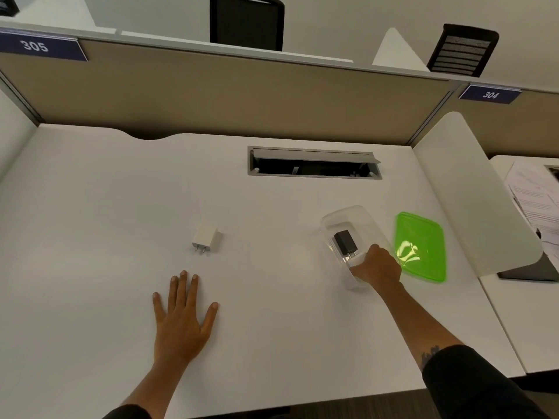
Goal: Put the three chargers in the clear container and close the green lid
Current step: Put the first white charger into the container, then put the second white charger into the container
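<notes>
A person's right hand is reaching into the clear container, seemingly gripping a white charger beside the black charger; the left hand is lying flat, fingers spread. Another white charger is waiting at left. The light, thin-walled plastic tub could slide or tip. The glossy green lid is lying just right.

Desk bare around white charger; container mouth unblocked.
</notes>
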### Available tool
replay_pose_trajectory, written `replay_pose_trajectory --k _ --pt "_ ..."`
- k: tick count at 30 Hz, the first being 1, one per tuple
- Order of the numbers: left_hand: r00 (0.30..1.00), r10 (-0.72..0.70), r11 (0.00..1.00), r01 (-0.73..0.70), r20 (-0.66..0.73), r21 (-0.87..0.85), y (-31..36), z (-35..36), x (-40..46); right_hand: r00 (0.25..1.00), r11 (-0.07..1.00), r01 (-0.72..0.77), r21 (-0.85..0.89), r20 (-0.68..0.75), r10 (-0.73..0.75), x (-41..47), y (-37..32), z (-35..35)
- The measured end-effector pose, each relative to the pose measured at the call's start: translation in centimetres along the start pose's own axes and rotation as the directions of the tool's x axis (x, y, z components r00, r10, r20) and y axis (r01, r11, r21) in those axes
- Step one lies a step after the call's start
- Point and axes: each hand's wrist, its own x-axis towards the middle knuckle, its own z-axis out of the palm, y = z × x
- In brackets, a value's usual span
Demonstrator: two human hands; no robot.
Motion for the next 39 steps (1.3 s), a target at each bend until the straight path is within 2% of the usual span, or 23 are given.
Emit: replay_pose_trajectory --k 9,11,13,15,17,19,22,25,29,35,39 --pt "1.0 0.002 1.0 -0.002 -0.011 0.01 -0.1 0.3 0.1 0.998 0.997 -0.015 -0.074 0.061 0.02 0.4 -0.6 -0.5" --pt "1.0 0.002 1.0 -0.002 -0.012 0.013 -0.1 0.4 0.1 0.999 0.994 -0.021 -0.112 0.031 0.025 0.5 -1.1 -1.4" --pt "1.0 0.001 1.0 -0.001 -0.009 0.013 -0.2 0.5 0.1 0.997 0.994 -0.008 -0.111 -0.073 0.0 0.7 -2.1 -2.6" --pt "1.0 0.001 1.0 -0.001 -0.008 0.016 -0.2 0.5 0.1 0.975 0.997 0.067 -0.035 -0.209 -0.073 0.9 -3.7 -3.7" --pt "1.0 0.0 1.0 0.0 -0.006 0.024 -0.2 0.5 0.1 0.92 0.965 0.256 0.057 -0.322 -0.225 0.8 -5.9 -4.1" --pt "1.0 -0.001 1.0 0.001 -0.007 0.028 -0.2 0.5 0.2 0.841 0.878 0.463 0.124 -0.376 -0.39 0.1 -8.9 -3.5" --pt "1.0 -0.001 1.0 0.001 -0.003 0.018 -0.2 0.6 0.2 0.767 0.748 0.636 0.191 -0.269 -0.583 -1.5 -13.9 -1.1" --pt "1.0 -0.001 1.0 0.001 -0.004 0.001 -0.3 0.7 0.2 0.678 0.663 0.731 0.16 -0.061 -0.732 -3.2 -18.8 2.2" --pt "1.0 -0.006 1.0 0.006 0.0 0.003 -0.3 0.7 0.2 0.506 0.517 0.855 0.042 0.153 -0.849 -5.2 -23.9 5.9" --pt "1.0 -0.016 1.0 0.016 -0.012 -0.021 -0.1 0.6 0.3 0.347 0.313 0.935 -0.167 0.254 -0.903 -6.3 -27.9 8.7" --pt "1.0 -0.021 1.0 0.021 -0.009 -0.012 -0.2 0.6 0.3 0.298 0.245 0.94 -0.238 0.222 -0.928 -6.2 -28.7 8.9"
